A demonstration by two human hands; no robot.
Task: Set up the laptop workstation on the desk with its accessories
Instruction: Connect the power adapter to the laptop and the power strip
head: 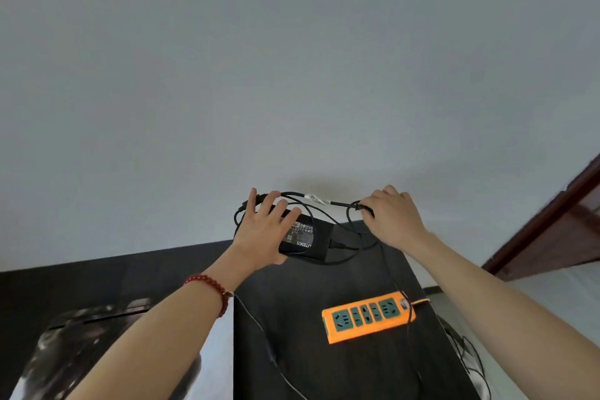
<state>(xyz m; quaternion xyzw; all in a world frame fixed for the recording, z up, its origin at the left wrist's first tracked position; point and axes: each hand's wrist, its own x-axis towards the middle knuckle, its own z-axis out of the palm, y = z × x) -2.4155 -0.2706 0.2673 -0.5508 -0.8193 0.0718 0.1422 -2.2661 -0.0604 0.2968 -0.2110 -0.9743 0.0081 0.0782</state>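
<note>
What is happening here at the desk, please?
A person is handling a laptop power adapter above a black surface. The left hand holds the adapter brick, and the right hand pinches its black cable in its fingers, pulling it out sideways. An orange power strip lies nearer on the surface; nothing appears plugged into it.

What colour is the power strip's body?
Orange, with green sockets, on the power strip; head view.

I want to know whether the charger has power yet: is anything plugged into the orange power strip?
No: every green socket on the orange power strip is bare, with no plug seated in any of them.
</note>
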